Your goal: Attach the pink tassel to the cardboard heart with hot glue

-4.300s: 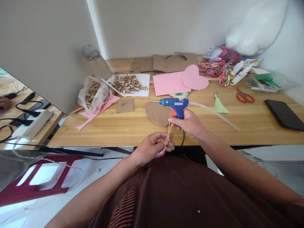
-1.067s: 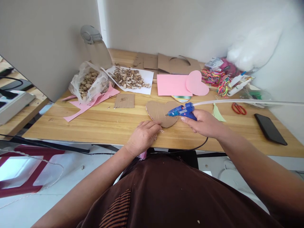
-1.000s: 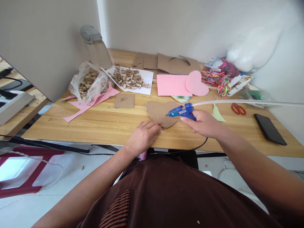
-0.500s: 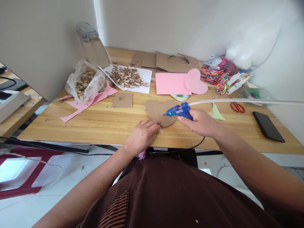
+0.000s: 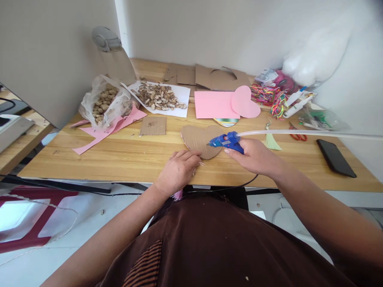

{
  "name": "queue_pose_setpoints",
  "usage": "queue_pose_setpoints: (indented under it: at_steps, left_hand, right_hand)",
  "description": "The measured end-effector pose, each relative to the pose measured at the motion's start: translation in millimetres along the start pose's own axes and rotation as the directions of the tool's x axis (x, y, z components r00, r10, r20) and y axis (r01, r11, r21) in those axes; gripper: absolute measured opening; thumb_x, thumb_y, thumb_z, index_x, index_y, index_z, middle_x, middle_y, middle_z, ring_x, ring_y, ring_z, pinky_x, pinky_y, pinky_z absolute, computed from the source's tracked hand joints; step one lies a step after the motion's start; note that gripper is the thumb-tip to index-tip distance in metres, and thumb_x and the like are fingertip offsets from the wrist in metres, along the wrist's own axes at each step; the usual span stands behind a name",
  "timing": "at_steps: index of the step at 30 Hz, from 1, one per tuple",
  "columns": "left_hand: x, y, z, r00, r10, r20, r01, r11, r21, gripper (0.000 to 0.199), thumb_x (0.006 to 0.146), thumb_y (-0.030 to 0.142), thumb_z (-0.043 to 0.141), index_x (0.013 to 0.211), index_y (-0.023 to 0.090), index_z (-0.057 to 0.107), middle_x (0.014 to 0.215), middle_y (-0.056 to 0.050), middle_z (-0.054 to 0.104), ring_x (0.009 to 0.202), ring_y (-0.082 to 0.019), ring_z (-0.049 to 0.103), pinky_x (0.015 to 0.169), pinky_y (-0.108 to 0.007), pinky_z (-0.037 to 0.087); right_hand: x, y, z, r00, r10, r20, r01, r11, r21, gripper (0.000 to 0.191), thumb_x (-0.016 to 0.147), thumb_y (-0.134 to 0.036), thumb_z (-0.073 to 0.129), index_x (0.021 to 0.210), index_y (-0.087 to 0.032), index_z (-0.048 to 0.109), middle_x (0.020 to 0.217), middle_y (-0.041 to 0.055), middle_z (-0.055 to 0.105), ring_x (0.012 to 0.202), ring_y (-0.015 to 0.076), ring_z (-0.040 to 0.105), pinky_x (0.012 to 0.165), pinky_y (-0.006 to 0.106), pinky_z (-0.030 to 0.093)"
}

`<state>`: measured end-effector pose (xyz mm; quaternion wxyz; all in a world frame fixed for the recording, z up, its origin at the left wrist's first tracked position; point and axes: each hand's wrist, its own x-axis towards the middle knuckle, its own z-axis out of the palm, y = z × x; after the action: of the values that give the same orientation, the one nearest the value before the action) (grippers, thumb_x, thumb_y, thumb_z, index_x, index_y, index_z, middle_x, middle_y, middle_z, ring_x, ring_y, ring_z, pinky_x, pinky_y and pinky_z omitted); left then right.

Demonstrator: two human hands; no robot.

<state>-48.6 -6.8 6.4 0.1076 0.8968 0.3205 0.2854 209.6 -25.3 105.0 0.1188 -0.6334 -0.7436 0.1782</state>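
My right hand (image 5: 259, 157) is wrapped round a blue glue gun (image 5: 226, 142). A long clear glue stick (image 5: 281, 132) runs out of its back to the right. The gun's nozzle points left, at or just above the middle of a heart-shaped cardboard piece (image 5: 197, 137) lying flat on the table. My left hand (image 5: 179, 169) is closed at the heart's near edge, its fingertips touching the cardboard. From under it hangs a pink tassel (image 5: 177, 195) over the table edge, and a white string end shows by the fingers. The grip on the tassel is mostly hidden.
Pink paper (image 5: 212, 104) with a pink paper heart (image 5: 245, 103) lies behind. Peanut shells (image 5: 161, 97) and a bag of peanuts (image 5: 104, 103) stand at the left. Red scissors (image 5: 299, 137), a phone (image 5: 336, 157) and a pale green tassel (image 5: 271, 141) lie right.
The glue gun's nozzle has shifted slightly right over the cardboard heart, and the glue stick has dipped lower. My left hand stays in place; the whole view has shifted a little.
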Motion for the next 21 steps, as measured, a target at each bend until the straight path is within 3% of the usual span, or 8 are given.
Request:
queue_pose_setpoints:
  at_steps: [4,7,10,16,21]
  left_hand:
    - [0,0,0.1,1.0,0.002,-0.008,-0.002,1.0,-0.01,0.014,0.098,0.015,0.057,0.106,0.021,0.068,0.131,-0.007,0.072,0.114,-0.026,0.068,0.096,-0.043,0.054]
    - [0,0,-0.9,1.0,0.007,-0.004,-0.007,1.0,-0.002,0.014,0.098,0.015,0.057,0.106,0.02,0.067,0.131,-0.007,0.072,0.114,-0.026,0.068,0.095,-0.044,0.054]
    - [1,0,-1.2,1.0,0.011,-0.012,-0.011,1.0,0.003,0.014,0.098,0.015,0.057,0.106,0.02,0.067,0.13,-0.008,0.073,0.113,-0.026,0.068,0.095,-0.044,0.054]
    - [1,0,0.3,0.999,0.012,-0.032,-0.012,1.0,-0.004,0.014,0.098,0.014,0.057,0.104,0.02,0.068,0.127,-0.008,0.074,0.113,-0.026,0.069,0.096,-0.044,0.055]
    - [0,-1,2.9,0.998,0.025,-0.054,-0.025,1.0,0.004,0.012,0.097,0.013,0.058,0.101,0.019,0.068,0.124,-0.008,0.075,0.109,-0.026,0.07,0.094,-0.044,0.057]
  right_hand:
    - [-8,8,10,0.998,-0.029,-0.054,0.028,0.999,-0.018,0.032,0.098,-0.045,0.051,0.096,-0.019,0.069,0.09,0.0091,0.076,0.081,0.0265,0.069,0.072,0.036,0.049]
    - [-13,12,20,0.993,-0.073,-0.09,0.066,0.995,-0.072,0.032,0.1,-0.045,0.049,0.102,-0.019,0.067,0.09,0.0089,0.075,0.078,0.0253,0.068,0.069,0.034,0.046]
    - [-16,15,26,0.992,-0.122,-0.044,0.113,0.98,-0.161,0.03,0.101,-0.042,0.048,0.112,-0.019,0.063,0.089,0.0081,0.074,0.076,0.025,0.069,0.065,0.033,0.043]
    - [-24,22,33,0.972,-0.236,0.012,0.226,0.913,-0.338,0.023,0.102,-0.033,0.047,0.113,-0.019,0.061,0.097,0.01,0.075,0.082,0.0266,0.069,0.068,0.034,0.043]
    - [-29,23,38,0.938,-0.341,0.06,0.326,0.814,-0.481,0.023,0.104,-0.033,0.049,0.111,-0.016,0.062,0.092,0.0111,0.072,0.082,0.0273,0.068,0.071,0.035,0.043]
